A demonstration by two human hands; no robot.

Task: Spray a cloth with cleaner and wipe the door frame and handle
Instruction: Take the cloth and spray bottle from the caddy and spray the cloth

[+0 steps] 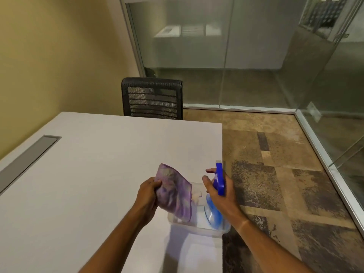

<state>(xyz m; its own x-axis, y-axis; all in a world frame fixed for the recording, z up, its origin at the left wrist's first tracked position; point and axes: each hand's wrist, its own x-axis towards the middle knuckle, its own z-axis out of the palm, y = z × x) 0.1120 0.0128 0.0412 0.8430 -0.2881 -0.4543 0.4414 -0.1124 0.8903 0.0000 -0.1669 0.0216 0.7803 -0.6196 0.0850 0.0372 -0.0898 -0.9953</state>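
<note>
My left hand [146,196] grips a purple cloth [174,192] by its left edge and holds it upright above the table. My right hand [220,192] is wrapped around the neck of a spray bottle [219,179] with a blue trigger head; its clear lower body holds blue liquid. The nozzle end points away from me, just right of the cloth. Both are held over a clear plastic tub [197,226]. No door handle is in view.
The white table [98,174] has a grey cable slot [25,160] at the left, and the tub sits at its right edge. A black mesh chair [152,98] stands behind it. Glass partitions with metal frames [315,134] run along the back and right over patterned carpet.
</note>
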